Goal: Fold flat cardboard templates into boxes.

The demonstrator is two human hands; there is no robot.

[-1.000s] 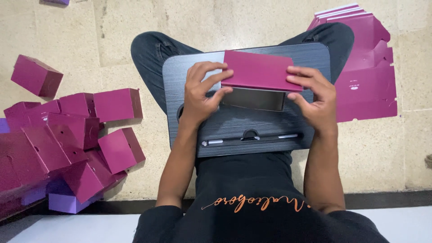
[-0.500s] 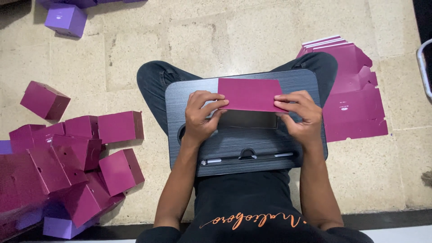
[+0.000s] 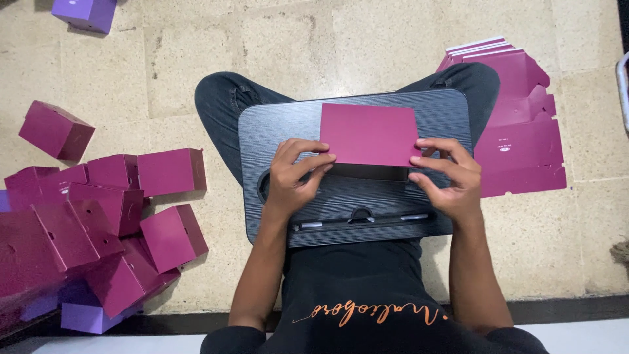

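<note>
A magenta cardboard box (image 3: 370, 134) rests on a dark grey lap tray (image 3: 275, 137) across my crossed legs. My left hand (image 3: 295, 177) grips the box's near left edge, thumb and fingers pinching it. My right hand (image 3: 445, 174) holds the near right corner in the same way. The box's flat magenta top faces up; its underside is hidden.
A heap of folded magenta boxes (image 3: 98, 216) lies on the tiled floor at my left, with a purple box (image 3: 82, 318) under it and another purple box (image 3: 85, 13) at the top left. A stack of flat magenta box blanks (image 3: 517, 131) lies at my right.
The box has come down from a tilted hold to lie flatter and more level on the tray. Both hands have stayed on its near corners.
</note>
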